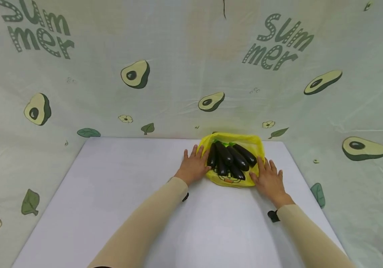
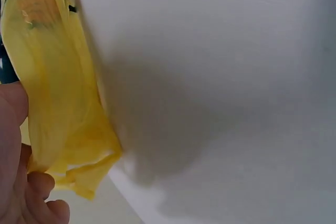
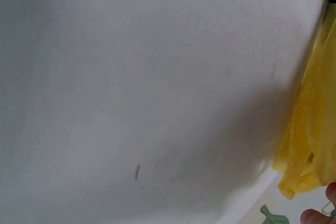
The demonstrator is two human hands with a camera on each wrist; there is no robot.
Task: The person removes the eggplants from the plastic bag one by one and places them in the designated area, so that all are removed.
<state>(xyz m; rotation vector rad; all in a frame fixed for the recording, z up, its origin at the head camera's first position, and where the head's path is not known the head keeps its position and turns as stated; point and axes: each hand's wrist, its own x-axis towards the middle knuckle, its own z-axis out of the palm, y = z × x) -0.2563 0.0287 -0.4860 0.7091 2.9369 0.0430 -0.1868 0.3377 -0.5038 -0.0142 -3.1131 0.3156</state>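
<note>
A yellow plastic bag [image 1: 216, 179] with a printed figure lies open toward the far edge of the table, and several dark eggplants [image 1: 224, 153] lie inside it. At the bag's left side my left hand [image 1: 193, 166] touches it, fingers spread. On the opposite side my right hand [image 1: 269, 181] rests against the bag, its fingers also spread. In the left wrist view, the thumb [image 2: 12, 103] is at the yellow plastic and the fingertips show beyond it. The right wrist view catches the bag's crumpled edge [image 3: 307, 135] with only two fingertips below.
The white tabletop [image 1: 117, 175] extends left of the bag and in front of it. Behind and on both sides hangs a pale cloth [image 1: 174, 100] printed with avocados, leaves, flowers and lettering. Dark straps [image 1: 273, 216] show at the wrists.
</note>
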